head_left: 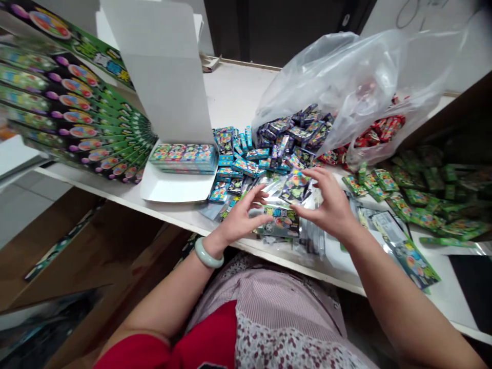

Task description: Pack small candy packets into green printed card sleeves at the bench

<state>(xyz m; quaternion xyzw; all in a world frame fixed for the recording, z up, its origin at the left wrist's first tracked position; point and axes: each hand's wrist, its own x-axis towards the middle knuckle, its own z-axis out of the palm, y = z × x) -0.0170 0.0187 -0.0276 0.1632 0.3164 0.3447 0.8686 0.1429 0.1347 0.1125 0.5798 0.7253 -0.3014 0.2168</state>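
Note:
My right hand [332,202] grips a small dark, colourful candy packet [295,185] between its thumb and fingers. My left hand [244,215] is curved, with thumb and fingers apart and nothing between them. Its thumb tip is beside a black printed packet [282,223] lying near the table's front edge; whether they touch I cannot tell. Clear plastic wrappers [313,238] lie under and around my hands. Just beyond are heaped small blue packets [246,166] and purple packets [311,125].
An open white box [179,192] holding rows of small packs stands at the left. Beside it fan out many printed display cartons [82,118]. A clear plastic bag [357,66] with red packets [380,130] stands at the back right. Green packets [418,200] are heaped at the right.

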